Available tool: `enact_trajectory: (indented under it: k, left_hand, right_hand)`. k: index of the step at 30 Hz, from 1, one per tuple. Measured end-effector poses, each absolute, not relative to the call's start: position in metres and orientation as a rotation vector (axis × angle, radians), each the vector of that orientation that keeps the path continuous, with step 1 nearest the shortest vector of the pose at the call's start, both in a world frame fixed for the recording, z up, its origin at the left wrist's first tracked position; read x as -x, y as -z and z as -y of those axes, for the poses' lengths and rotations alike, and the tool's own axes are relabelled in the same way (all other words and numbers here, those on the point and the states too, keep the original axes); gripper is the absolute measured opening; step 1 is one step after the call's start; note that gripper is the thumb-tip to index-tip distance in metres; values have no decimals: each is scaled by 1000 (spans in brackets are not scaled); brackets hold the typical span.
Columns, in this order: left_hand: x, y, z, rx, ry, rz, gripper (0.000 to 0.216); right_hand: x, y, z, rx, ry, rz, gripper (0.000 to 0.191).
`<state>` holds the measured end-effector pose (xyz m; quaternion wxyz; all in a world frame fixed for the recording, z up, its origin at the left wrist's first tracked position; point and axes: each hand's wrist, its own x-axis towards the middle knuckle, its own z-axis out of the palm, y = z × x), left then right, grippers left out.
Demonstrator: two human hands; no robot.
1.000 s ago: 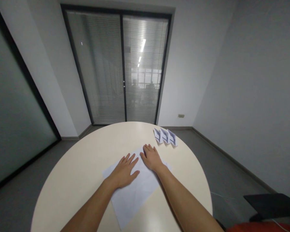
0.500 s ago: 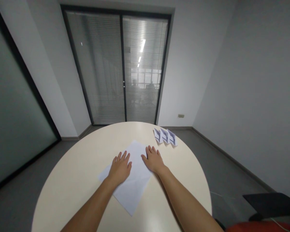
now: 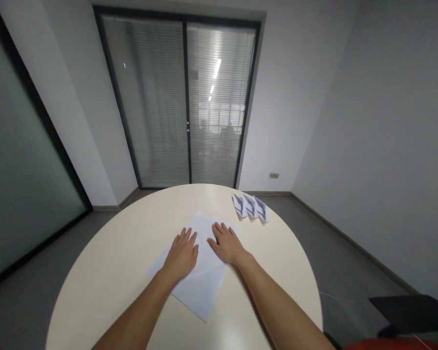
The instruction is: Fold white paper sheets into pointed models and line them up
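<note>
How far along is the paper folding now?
Done: three small folded papers lie in a row on the table. In hand: left hand and right hand press a white sheet flat. Left: this sheet seems not yet folded up.

The left forearm (image 3: 138, 313) and the right forearm (image 3: 273, 301) are bare from the bottom edge of the frame to the wrist. The left hand (image 3: 182, 253) and the right hand (image 3: 226, 243) are uncovered too. A sliver of red-orange fabric (image 3: 397, 344) in the lower right corner may be clothing; hard to tell.
</note>
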<state>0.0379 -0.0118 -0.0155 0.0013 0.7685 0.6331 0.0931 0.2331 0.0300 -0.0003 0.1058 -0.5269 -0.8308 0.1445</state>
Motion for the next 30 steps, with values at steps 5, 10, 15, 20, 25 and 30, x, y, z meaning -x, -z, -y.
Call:
enact_trajectory:
  k: [5, 10, 15, 20, 25, 30]
  left_hand:
    - [-33, 13, 17, -2443, -265, -1790, 54]
    - [-44, 20, 9, -2323, -330, -2044, 53]
    - [-38, 21, 1, -2294, -344, -2138, 53]
    - [-22, 15, 8, -2400, -308, -1889, 54]
    - [-35, 20, 9, -2387, -322, -1899, 53]
    - [-43, 19, 4, -2340, -389, -1985, 52]
  right_hand:
    - [-242, -5, -34, 1669, -311, 2353, 63]
    - [-233, -11, -18, 1339, -371, 2491, 60]
    - [-222, -8, -8, 1333, -509, 2623, 74]
    - [-236, -7, -22, 1621, -363, 2480, 75]
    - [-242, -7, -27, 1472, -226, 2471, 61]
    - [-229, -6, -15, 1279, -416, 2609, 70]
